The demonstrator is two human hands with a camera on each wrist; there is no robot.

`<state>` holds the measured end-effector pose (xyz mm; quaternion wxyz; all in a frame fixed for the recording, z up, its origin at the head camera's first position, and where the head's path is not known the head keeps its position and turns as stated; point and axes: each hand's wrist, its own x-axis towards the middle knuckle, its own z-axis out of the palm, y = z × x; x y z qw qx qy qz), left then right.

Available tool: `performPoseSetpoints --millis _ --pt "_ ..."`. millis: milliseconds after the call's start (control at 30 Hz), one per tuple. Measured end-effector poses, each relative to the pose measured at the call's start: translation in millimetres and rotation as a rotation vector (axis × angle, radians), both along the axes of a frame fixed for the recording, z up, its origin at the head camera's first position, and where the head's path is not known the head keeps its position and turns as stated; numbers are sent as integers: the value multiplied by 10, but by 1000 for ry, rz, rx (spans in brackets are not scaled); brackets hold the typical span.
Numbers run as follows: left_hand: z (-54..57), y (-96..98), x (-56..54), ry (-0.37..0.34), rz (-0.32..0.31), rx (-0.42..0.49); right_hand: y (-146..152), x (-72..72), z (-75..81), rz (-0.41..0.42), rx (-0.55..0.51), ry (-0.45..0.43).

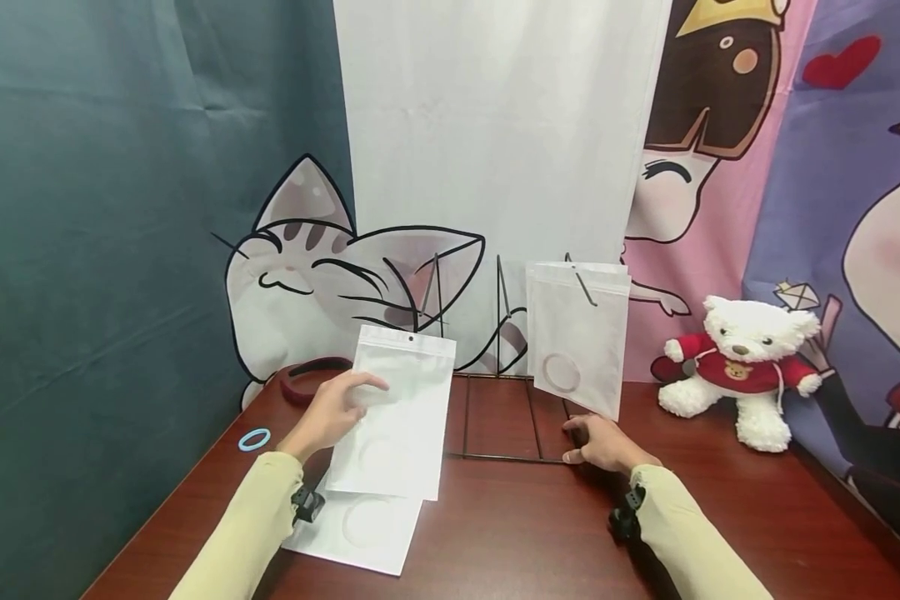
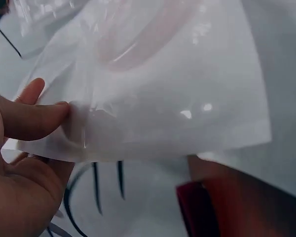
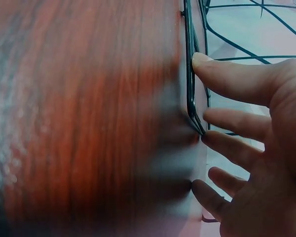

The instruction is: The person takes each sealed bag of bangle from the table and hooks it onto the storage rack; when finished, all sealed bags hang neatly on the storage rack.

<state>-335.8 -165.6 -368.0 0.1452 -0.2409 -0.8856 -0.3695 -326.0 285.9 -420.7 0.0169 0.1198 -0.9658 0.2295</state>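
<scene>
My left hand [image 1: 333, 415] pinches a white zip pouch [image 1: 412, 400] by its left side, with a hang hole at its top. A pale ring shape shows through the pouch [image 2: 187, 108] in the left wrist view, where thumb and fingers lie on opposite faces of it. Below it, another white pouch [image 1: 378, 533] lies on the table. My right hand [image 1: 606, 444] holds the front right corner of a black wire rack [image 1: 495, 457], its thumb tip against the wire frame [image 3: 189, 64]. Several white pouches [image 1: 585, 333] hang from the rack's right hook.
At the left of the wooden table [image 1: 510, 533] lie a light blue ring [image 1: 254, 439] and a dark red headband [image 1: 294, 393]. A white teddy bear [image 1: 750, 367] in a red top sits at the right. Printed curtains [image 1: 495, 125] hang close behind the rack.
</scene>
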Motion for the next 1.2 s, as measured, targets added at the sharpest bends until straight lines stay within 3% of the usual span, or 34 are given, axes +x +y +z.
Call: performPoseSetpoints --millis 233,367,567,833,1033,1200 --pt "112 161 271 9 -169 32 -34 -41 18 -1 29 -38" --pt "153 299 337 40 -249 90 -36 -41 20 26 34 -62" --pt "195 667 366 39 -353 157 -19 12 33 17 60 -88" --pt "335 1070 462 87 -386 280 -45 39 17 -43 76 -108" --pt "291 1245 452 80 -405 360 -42 43 -34 -46 72 -117" --pt "294 1296 399 49 -380 375 -16 16 22 -53 78 -99"
